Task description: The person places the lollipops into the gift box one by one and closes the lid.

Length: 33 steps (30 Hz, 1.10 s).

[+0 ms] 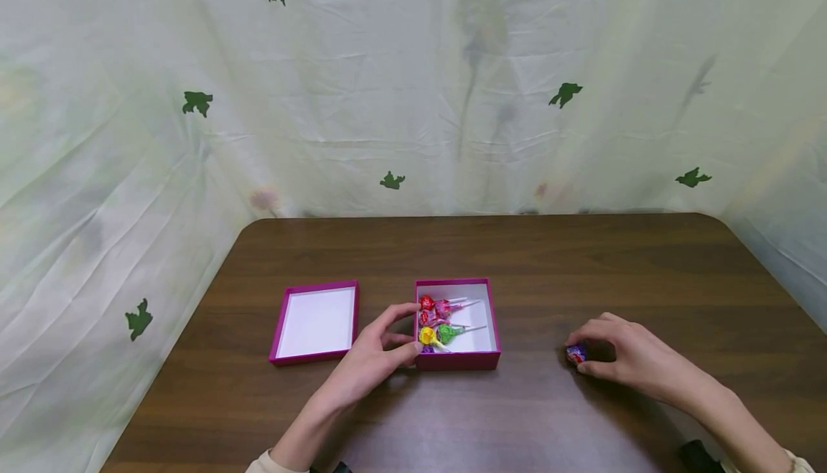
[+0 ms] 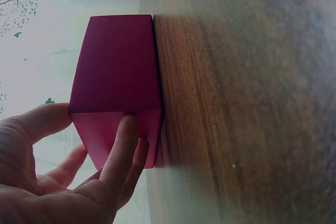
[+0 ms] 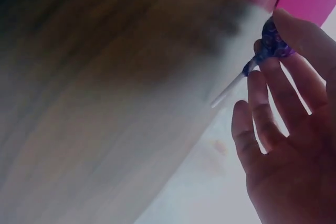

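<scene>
My left hand (image 1: pixel 371 354) grips the left side of a magenta box (image 1: pixel 457 362). In the left wrist view, the thumb is at the box's top corner and other fingers (image 2: pixel 123 145) lie against its outer side. Inside the box are wrapped lollipops: red and pink ones (image 1: pixel 442 309), a green one (image 1: pixel 447 333), a yellow one (image 1: pixel 428 336) and part of a purple one. To the right, my right hand (image 1: pixel 623 351) pinches a blue-purple wrapped lollipop (image 3: pixel 274 43) between thumb and fingers. Its white stick (image 3: pixel 228 90) shows in the right wrist view.
A magenta lid (image 1: pixel 319 322) with a white inside lies left of the box, inside facing up. All stand on a dark brown wooden table (image 1: pixel 581 258). A pale curtain (image 1: pixel 362 100) with green leaf shapes hangs behind and beside the table.
</scene>
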Available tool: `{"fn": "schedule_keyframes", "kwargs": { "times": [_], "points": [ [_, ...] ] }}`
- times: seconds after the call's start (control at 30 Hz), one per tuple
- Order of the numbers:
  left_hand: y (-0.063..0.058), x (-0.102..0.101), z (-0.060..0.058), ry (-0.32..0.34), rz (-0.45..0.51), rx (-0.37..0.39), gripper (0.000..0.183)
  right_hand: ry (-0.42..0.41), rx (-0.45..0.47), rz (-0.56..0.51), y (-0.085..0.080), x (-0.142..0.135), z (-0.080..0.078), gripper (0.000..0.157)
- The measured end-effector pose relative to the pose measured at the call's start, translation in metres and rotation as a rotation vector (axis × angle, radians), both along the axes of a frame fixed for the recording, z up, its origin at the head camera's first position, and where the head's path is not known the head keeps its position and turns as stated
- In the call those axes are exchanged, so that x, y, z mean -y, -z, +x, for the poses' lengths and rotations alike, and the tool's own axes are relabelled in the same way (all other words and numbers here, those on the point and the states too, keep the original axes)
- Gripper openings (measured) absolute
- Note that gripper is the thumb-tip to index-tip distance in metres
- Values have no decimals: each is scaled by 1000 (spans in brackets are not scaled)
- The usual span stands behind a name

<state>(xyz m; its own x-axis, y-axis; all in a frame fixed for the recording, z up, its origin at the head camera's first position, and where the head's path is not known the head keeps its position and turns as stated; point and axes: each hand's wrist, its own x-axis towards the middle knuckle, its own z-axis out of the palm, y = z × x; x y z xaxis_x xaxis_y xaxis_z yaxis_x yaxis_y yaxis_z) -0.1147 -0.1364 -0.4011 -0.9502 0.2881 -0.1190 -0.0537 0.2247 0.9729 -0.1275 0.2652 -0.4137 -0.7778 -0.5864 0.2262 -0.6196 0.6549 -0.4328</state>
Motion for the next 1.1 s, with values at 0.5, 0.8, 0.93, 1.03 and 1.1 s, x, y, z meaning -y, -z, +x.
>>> {"fn": "schedule_keyframes", "kwargs": {
  "times": [0.5,0.8,0.93,1.03,1.1],
  "points": [
    [3,0,-1,5,-4,-2,54,27,-60,-100,-7,24,6,32],
    [1,0,-1,8,1,-5,54,-35,-35,-157,-9,38,7,33],
    [1,1,0,12,-13,-12,54,-54,-37,-175,-12,46,8,36],
    [2,1,0,7,-7,-13,54,-59,-26,-190,-14,51,8,40],
    [1,0,0,4,0,-13,53,-58,-9,-205,-15,54,9,41]
  ]
}}
